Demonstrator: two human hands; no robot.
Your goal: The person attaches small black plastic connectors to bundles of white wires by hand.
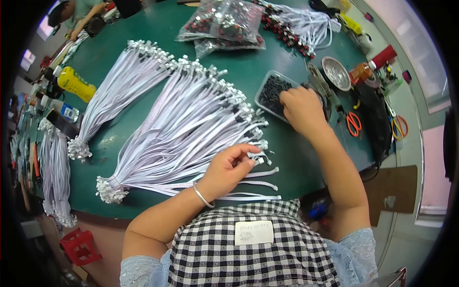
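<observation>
A large fanned bundle of white flat cables [158, 129] lies in front of me, small white connectors at both ends. By its right edge my left hand [227, 170] is closed, thumb and forefinger pinching a white cable near its connector end. Several loose cables spread out beneath and beside that hand. My right hand [304, 109] reaches into a clear plastic tub [258, 97] of small black parts [276, 91]. Its fingers are curled down among the parts, and whatever the fingertips grip is hidden.
Another cable bundle [112, 93] lies left, beside a yellow bottle [76, 84]. Bagged parts [222, 21] and red-black-ended cables [306, 26] lie at the back. Right of the tub are a metal bowl [336, 73] and orange-handled scissors [353, 124]. Another person [83, 14] works far left.
</observation>
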